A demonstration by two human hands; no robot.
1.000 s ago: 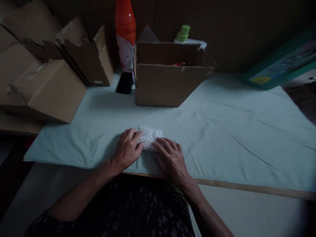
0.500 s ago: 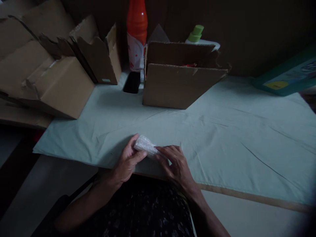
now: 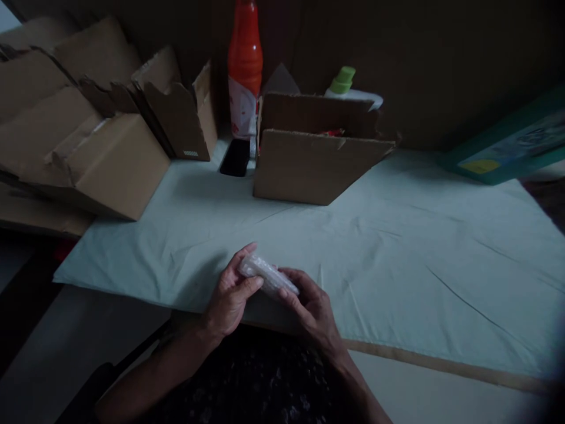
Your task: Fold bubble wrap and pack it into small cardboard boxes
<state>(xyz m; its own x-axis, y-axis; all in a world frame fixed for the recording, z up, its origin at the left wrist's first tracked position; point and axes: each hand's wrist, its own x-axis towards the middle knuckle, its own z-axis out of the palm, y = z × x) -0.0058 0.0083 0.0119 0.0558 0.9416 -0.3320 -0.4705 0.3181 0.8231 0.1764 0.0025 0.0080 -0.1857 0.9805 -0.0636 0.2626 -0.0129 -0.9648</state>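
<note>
A small bubble-wrapped bundle (image 3: 270, 277) is held between both hands above the near edge of the table; what lies inside the wrap cannot be made out. My left hand (image 3: 233, 294) grips its left end, with the thumb on top and the fingers behind. At the other end, my right hand (image 3: 311, 303) pinches the bundle between its thumb and its fingers. The pale green tablecloth (image 3: 379, 265) spreads out beneath and beyond the hands.
An open cardboard box (image 3: 309, 171) stands ahead, beside a dark phone (image 3: 235, 158) and a red-orange bottle (image 3: 245, 59). Several cardboard boxes (image 3: 119, 165) crowd the left. Behind the middle box is a green-capped white bottle (image 3: 344, 79); a green container (image 3: 498, 153) is at right.
My right hand has shifted its grip, its thumb now on the bundle's near side. The bundle has turned, showing a longer, smoother face. The view has tilted slightly upward.
</note>
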